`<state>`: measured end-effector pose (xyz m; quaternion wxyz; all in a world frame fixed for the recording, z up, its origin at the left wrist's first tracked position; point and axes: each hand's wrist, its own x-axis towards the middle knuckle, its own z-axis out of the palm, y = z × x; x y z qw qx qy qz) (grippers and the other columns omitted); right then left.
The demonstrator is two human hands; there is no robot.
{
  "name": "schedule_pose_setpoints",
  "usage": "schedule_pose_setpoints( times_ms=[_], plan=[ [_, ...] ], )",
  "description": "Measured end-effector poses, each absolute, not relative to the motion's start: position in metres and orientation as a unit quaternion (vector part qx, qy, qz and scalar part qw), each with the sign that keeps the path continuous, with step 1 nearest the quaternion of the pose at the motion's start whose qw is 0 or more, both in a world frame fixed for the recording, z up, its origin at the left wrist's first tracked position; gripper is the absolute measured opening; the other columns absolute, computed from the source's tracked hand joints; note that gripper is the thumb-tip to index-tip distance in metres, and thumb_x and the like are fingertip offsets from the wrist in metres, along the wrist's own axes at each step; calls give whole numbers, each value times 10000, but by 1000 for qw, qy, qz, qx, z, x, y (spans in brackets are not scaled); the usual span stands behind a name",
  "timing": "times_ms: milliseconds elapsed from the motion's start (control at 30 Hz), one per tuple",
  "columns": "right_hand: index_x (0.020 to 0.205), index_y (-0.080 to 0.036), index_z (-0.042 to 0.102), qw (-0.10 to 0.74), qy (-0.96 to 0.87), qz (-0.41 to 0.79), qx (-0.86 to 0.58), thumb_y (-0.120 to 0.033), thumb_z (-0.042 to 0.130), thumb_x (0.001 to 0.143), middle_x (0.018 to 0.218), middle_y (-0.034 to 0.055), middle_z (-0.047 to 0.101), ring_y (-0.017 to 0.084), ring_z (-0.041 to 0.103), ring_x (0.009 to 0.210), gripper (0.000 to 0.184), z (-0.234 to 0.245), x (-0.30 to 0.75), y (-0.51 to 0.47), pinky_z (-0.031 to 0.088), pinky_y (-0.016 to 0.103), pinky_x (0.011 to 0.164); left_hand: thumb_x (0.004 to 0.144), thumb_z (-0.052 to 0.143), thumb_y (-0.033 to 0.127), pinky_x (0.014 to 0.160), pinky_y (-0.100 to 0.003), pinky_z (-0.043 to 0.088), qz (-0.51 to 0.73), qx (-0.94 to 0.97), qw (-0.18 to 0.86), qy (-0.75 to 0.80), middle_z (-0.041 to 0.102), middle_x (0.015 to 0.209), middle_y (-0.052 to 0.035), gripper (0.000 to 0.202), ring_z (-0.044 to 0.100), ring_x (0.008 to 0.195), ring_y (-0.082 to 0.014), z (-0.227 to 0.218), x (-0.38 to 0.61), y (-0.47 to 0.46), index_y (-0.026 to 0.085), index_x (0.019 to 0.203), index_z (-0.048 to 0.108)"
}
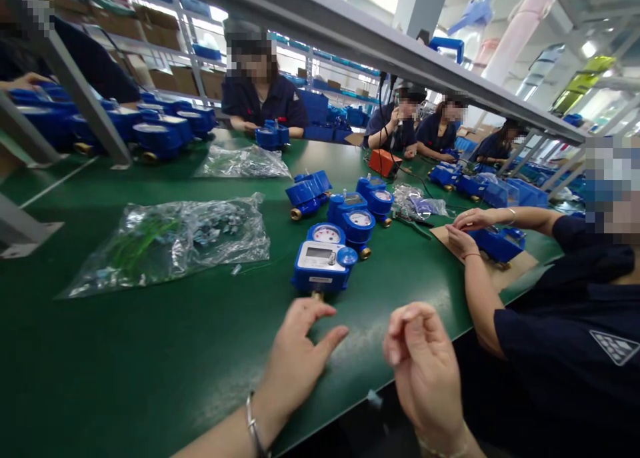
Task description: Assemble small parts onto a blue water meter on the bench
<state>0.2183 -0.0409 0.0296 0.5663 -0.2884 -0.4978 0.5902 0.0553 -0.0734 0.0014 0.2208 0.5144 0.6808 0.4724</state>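
Note:
The nearest blue water meter [323, 268] stands on the green table, with a grey display panel, a round dial behind it and a brass pipe end toward me. My left hand [297, 358] is just in front of that brass end, thumb and fingers apart, holding nothing; whether a fingertip touches the brass I cannot tell. Over the table's front edge, my right hand [427, 371] is raised with thumb and fingers curled together; anything between them is hidden. A small blurred light-blue piece [375, 398] shows below it, at the table edge.
More blue meters [357, 221] stand behind the nearest one. Left lies a clear plastic bag [190, 238] of green and grey small parts, with another bag [245, 161] beyond. At right, a co-worker's hands [467, 231] are by a meter on cardboard [513, 278]. A metal shelf beam [350, 25] crosses above.

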Motion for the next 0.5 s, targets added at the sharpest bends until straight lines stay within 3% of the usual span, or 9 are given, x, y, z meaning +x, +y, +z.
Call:
schedule_pose_setpoints(
  times_ms=[67,133,200,267,500],
  plan=[
    [884,-236,567,561,-622,440,-324,-265,445,907,753,-10,508,104,472,626,127,41,226,-23,384,230,566,631,727,435,985,-503,341,472,511,-23,718,432,1169,-140,599,418,1137,-320,-9,44,-62,135,1104,513],
    [897,-215,594,501,-746,275,-342,-227,477,888,790,17,541,140,503,739,118,44,227,-3,405,272,664,563,778,450,1033,-559,266,444,530,-125,712,258,1325,-198,907,252,1268,-374,-19,35,-49,123,1278,326],
    [909,-195,602,422,-825,162,-340,-207,464,889,808,42,552,169,500,792,140,36,221,16,406,313,729,553,799,407,1048,-570,245,409,580,-124,694,97,1409,-213,1054,128,1326,-386,-28,29,-36,152,1355,165],
    [907,-179,605,366,-864,86,-335,-196,441,895,795,57,540,185,485,797,165,19,211,31,406,328,737,577,800,317,1048,-554,271,391,612,-104,680,-7,1440,-195,1068,69,1347,-379,-34,27,-27,196,1374,99],
    [899,-169,603,313,-889,-17,-335,-202,385,920,767,71,520,197,452,772,222,-16,194,45,392,330,705,680,701,169,1039,-538,309,396,628,-75,666,-42,1448,-180,935,68,1354,-361,-39,23,-25,229,1373,75]
  ],
)
